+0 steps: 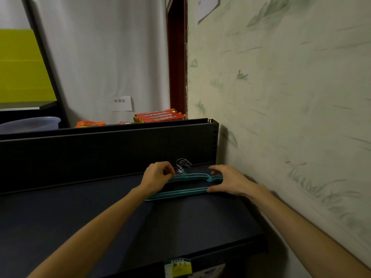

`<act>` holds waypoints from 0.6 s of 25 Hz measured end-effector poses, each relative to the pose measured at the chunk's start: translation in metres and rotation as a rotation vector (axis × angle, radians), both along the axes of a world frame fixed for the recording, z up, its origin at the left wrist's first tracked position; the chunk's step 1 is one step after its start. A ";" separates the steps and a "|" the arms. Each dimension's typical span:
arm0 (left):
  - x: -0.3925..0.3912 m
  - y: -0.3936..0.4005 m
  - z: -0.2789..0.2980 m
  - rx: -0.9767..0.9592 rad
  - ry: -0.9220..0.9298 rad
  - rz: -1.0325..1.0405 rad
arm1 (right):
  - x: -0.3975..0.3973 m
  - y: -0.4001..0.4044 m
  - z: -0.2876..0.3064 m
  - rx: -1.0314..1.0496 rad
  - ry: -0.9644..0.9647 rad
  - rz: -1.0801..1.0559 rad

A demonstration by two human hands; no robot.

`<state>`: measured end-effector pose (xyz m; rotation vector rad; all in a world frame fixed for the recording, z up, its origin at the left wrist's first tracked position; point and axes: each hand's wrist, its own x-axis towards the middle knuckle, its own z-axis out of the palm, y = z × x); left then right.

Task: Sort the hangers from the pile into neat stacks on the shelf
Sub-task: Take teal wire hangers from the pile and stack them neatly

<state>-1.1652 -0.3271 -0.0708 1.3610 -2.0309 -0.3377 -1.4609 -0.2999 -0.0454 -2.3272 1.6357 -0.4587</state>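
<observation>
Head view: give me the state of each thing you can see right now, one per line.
Teal hangers: stacked flat on the shelf, hooks toward the back panel.
Left hand: fingers curled on the stack near the hooks.
Right hand: spread over the stack's right end.
Shelf: bare apart from the stack.
Red packets: piled behind the back panel.
</observation>
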 end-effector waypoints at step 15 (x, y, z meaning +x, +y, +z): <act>-0.002 0.002 0.000 -0.044 -0.094 0.050 | -0.001 0.007 -0.007 -0.041 -0.129 -0.007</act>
